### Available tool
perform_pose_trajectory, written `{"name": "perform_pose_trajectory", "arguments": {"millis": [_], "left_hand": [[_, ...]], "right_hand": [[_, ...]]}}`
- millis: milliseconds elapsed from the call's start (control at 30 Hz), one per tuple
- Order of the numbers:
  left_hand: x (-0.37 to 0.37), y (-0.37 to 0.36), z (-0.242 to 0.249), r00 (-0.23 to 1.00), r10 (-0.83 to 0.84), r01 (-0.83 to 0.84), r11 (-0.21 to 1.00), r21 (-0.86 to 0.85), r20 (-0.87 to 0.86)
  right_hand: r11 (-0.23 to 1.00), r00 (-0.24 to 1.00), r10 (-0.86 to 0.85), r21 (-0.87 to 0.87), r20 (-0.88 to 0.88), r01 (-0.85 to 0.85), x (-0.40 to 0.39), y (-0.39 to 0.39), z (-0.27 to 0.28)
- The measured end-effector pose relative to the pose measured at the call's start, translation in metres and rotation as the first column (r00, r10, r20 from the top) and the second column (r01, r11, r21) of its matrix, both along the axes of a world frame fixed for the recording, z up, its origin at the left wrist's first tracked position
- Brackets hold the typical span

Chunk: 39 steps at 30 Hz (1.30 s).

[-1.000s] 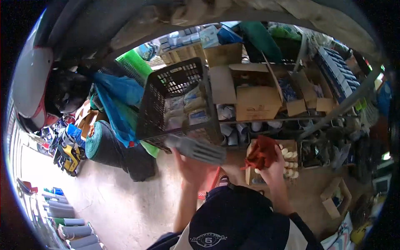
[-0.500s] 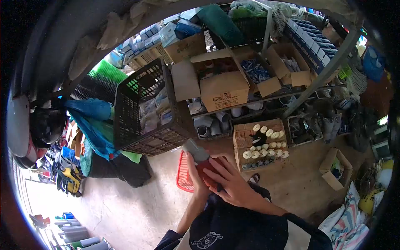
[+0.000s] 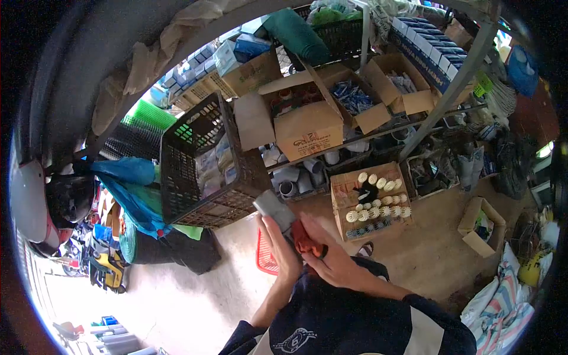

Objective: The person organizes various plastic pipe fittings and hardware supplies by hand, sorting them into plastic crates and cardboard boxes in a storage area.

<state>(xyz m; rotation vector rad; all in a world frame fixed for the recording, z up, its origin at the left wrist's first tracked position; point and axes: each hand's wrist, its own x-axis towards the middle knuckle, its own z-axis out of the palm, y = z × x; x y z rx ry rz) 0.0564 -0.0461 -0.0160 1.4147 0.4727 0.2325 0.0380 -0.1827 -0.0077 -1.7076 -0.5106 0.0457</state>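
Note:
A grey plastic pipe fitting (image 3: 273, 208) is held upright in front of my body, its upper end showing above the fingers. My left hand (image 3: 280, 248) is closed around its left side. My right hand (image 3: 336, 260) presses a crumpled red rag (image 3: 307, 238) with a dark patch against the fitting's right side. Part of the fitting is hidden by both hands and the rag. Below and behind my left hand, a red plastic basket (image 3: 264, 254) sits partly covered.
A black crate (image 3: 216, 210) holding bagged items stands at left. Open cardboard boxes (image 3: 310, 137) line the shelf ahead. On the floor, a cardboard box (image 3: 345, 189) carries rows of cream ridged pieces (image 3: 384, 211). Another open box (image 3: 473, 236) stands at right.
My right hand has turned and its fingers have shifted, showing more of the red rag. The fitting stays in my left hand, slightly lower left. The camera view has shifted a little.

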Motion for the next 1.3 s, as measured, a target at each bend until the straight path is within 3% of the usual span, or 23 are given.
{"name": "perform_pose_trajectory", "arguments": {"millis": [33, 133, 167, 233, 267, 300, 333, 367, 400, 433, 500, 533, 567, 633, 767, 867, 933, 1000, 1100, 1133, 1167, 1200, 1300], "left_hand": [[-0.005, -0.009, -0.003, 0.999, -0.013, 0.011, 0.999, 0.041, 0.048], [-0.029, -0.024, -0.022, 0.983, -0.17, 0.152, 0.963, 0.223, 0.064], [-0.031, -0.026, -0.024, 0.988, -0.149, 0.139, 0.967, 0.212, 0.032], [-0.027, -0.01, -0.025, 0.983, -0.169, 0.115, 0.865, 0.488, 0.067], [-0.016, -0.006, -0.015, 0.995, -0.074, 0.048, 0.939, 0.341, 0.062], [-0.006, -0.001, -0.004, 0.998, 0.032, -0.042, 0.982, 0.185, 0.056], [0.003, 0.016, 0.008, 0.997, -0.064, 0.064, 0.998, -0.001, 0.032], [0.009, 0.016, 0.019, 1.0, -0.021, 0.023, 0.996, -0.084, 0.016], [0.006, 0.012, 0.021, 1.0, -0.005, 0.005, 0.997, -0.08, 0.002], [0.004, 0.008, 0.024, 1.0, 0.011, -0.012, 0.997, -0.077, -0.012], [-0.011, -0.015, 0.016, 1.0, -0.008, 0.008, 0.994, 0.106, -0.006], [-0.02, -0.021, 0.004, 0.994, -0.094, 0.089, 0.993, 0.079, 0.058], [-0.026, -0.024, 0.009, 0.984, -0.178, 0.177, 0.982, 0.068, 0.01], [-0.022, -0.022, 0.001, 0.973, -0.231, 0.227, 0.968, 0.104, 0.025], [-0.002, 0.018, -0.022, 0.958, -0.285, 0.287, 0.951, -0.114, 0.035], [-0.006, 0.005, 0.014, 0.987, -0.146, 0.132, 0.975, 0.178, 0.066], [-0.015, -0.013, 0.024, 0.989, -0.148, 0.14, 0.961, 0.239, 0.016], [-0.023, -0.019, 0.028, 0.963, -0.251, 0.217, 0.938, 0.269, 0.099], [-0.029, -0.009, 0.017, 0.932, -0.336, 0.246, 0.862, 0.442, 0.137], [-0.024, -0.006, 0.019, 0.931, -0.322, 0.201, 0.847, 0.493, 0.173], [-0.019, -0.002, 0.02, 0.929, -0.307, 0.152, 0.828, 0.54, 0.209], [-0.014, 0.001, 0.022, 0.924, -0.294, 0.101, 0.804, 0.585, 0.245], [0.004, 0.004, 0.03, 0.972, -0.168, 0.114, 0.949, 0.293, 0.166]], "right_hand": [[0.998, 0.995, -0.051, -0.027, 0.087, 0.054, 0.009, 0.001, -0.001], [0.983, 0.976, -0.055, 0.161, -0.21, 0.09, 0.04, 0.003, 0.015], [0.996, 0.993, -0.041, 0.075, -0.113, 0.049, 0.046, 0.002, 0.013], [0.987, 0.967, 0.016, 0.16, -0.254, 0.026, 0.028, 0.007, 0.013], [0.979, 0.948, 0.049, 0.201, -0.314, 0.016, 0.017, 0.011, 0.012], [0.999, 1.0, -0.025, -0.024, 0.004, 0.025, 0.005, 0.011, 0.002], [0.995, 0.985, 0.097, 0.047, -0.142, -0.092, -0.007, 0.013, -0.007], [0.997, 0.99, 0.079, 0.021, -0.114, -0.077, -0.009, 0.015, -0.014], [0.998, 0.995, 0.057, -0.006, -0.086, -0.058, -0.009, 0.016, -0.016], [0.995, 0.986, 0.061, 0.084, -0.155, -0.048, -0.008, 0.014, -0.011], [0.965, 0.961, 0.077, 0.262, -0.264, -0.006, 0.018, 0.011, 0.015], [0.973, 0.983, 0.015, 0.229, -0.183, 0.028, 0.03, 0.009, 0.02], [0.977, 0.993, -0.042, 0.202, -0.11, 0.064, 0.037, 0.009, 0.023], [0.985, 0.994, -0.113, 0.128, -0.001, 0.112, 0.037, 0.011, 0.025], [0.981, 0.984, -0.013, -0.186, 0.177, 0.047, 0.0, 0.016, 0.005], [0.983, 0.968, 0.08, -0.18, 0.236, -0.038, 0.002, 0.014, 0.006], [0.999, 0.999, -0.036, 0.028, 0.036, 0.035, 0.016, 0.015, 0.021], [0.957, 0.988, -0.127, 0.251, -0.086, 0.145, 0.034, 0.018, 0.026], [0.856, 0.922, -0.072, 0.45, -0.381, 0.253, 0.036, 0.026, 0.005], [0.81, 0.892, -0.039, 0.508, -0.451, 0.292, 0.03, 0.029, 0.001], [0.862, 0.791, -0.047, 0.375, -0.61, 0.341, 0.019, 0.026, 0.0], [0.913, 0.863, -0.085, 0.307, -0.499, 0.268, 0.012, 0.023, 0.002], [0.972, 0.956, -0.109, 0.173, -0.274, 0.161, 0.0, 0.019, 0.01]]}}
